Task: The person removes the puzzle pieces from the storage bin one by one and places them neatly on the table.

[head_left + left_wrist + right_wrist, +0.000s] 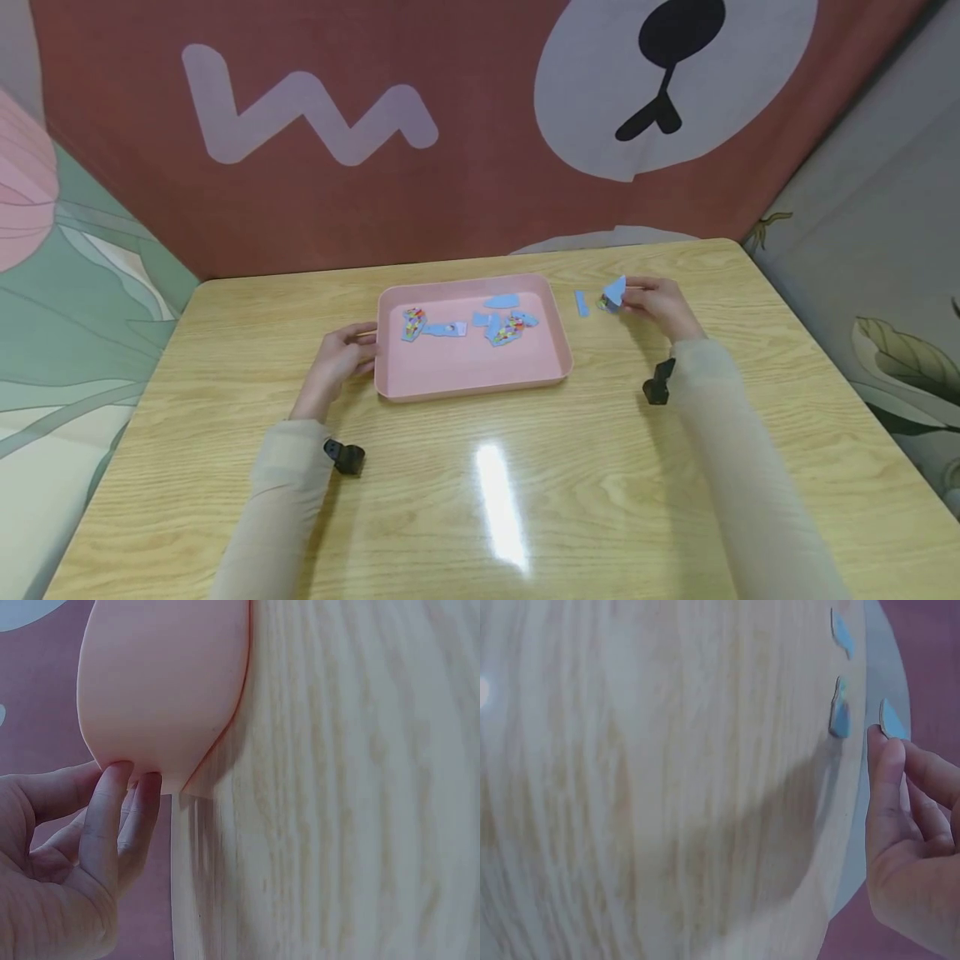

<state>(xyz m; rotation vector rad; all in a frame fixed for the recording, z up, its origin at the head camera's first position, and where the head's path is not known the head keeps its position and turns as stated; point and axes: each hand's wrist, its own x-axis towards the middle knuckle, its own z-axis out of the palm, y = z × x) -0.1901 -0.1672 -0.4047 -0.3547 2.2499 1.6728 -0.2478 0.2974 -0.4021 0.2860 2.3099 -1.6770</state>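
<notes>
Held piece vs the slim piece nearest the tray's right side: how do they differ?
Pose: the held piece is raised, pinched in the right hand; the slim piece lies on the table.
Shape: the held piece looks broader, the slim piece narrower.
Shared: both show light blue.

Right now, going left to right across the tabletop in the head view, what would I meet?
Left hand, pink tray, narrow blue piece lying loose, pinched blue piece, right hand.
</notes>
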